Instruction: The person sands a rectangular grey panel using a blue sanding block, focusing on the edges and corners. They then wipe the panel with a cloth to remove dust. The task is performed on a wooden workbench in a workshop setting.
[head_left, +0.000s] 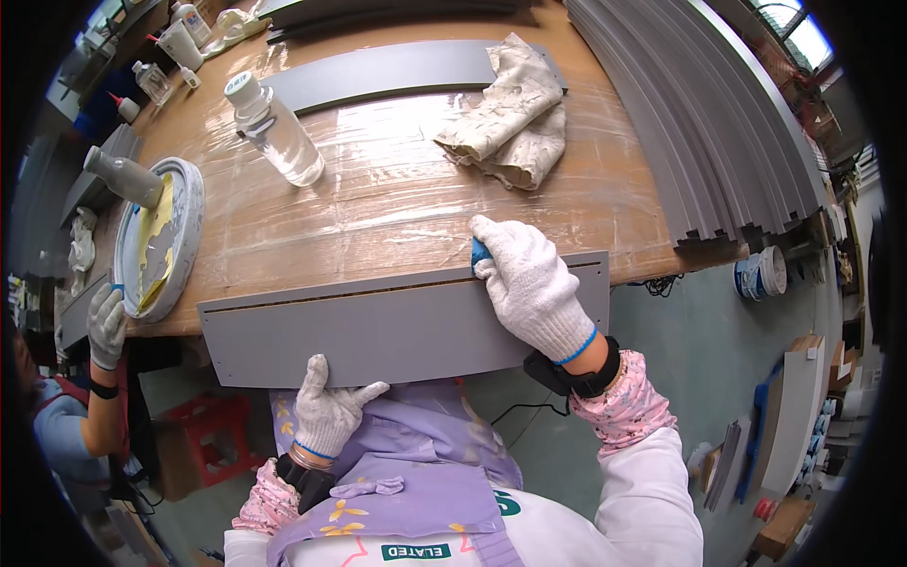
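A long grey panel (378,335) with a narrow slot near its far edge lies at the table's near edge and overhangs toward me. My left hand (331,411), in a white knit glove, grips its near edge: the thumb rests on the face, one finger stretches along the edge, and the rest are hidden. Gloved too, my right hand (534,288) is closed around a small blue pad (480,253) at the panel's far edge, right of its middle. Most of the pad is covered by the fingers, so its exact kind cannot be made out.
On the film-covered table (397,208) stand a clear bottle (283,137), a crumpled cloth (515,113) and another grey panel (387,74). Stacked grey profiles (699,123) fill the right. A round lid (194,213) holds yellow sandpaper and a bottle; a co-worker's gloved hand (106,326) is beside it.
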Demonstrator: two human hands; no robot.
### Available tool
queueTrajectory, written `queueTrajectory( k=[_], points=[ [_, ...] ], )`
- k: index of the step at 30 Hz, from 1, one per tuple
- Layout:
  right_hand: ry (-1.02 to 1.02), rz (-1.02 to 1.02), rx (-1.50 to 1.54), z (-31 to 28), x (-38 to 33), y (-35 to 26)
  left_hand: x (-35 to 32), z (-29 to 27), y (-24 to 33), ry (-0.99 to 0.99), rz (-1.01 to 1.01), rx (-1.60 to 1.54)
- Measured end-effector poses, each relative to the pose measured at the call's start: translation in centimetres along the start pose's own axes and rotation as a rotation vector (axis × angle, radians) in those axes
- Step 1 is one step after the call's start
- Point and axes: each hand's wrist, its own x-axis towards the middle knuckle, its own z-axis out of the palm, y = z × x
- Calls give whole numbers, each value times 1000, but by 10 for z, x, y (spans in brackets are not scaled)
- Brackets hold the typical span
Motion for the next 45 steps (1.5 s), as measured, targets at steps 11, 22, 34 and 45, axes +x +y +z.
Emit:
queueTrajectory(
  k=[11, 22, 34, 45],
  points=[
    [291, 279, -310, -81, -67, 106, -1, 7, -2, 16, -6, 36],
    [577, 772, 1709, -73, -137, 102, -8, 24, -12, 93, -15, 137],
    [765, 738, 1885, -44, -149, 95, -1, 45, -20, 53, -1, 311],
    [608, 717, 1002, -59, -142, 76, 6, 49, -27, -56, -55, 296]
  ],
)
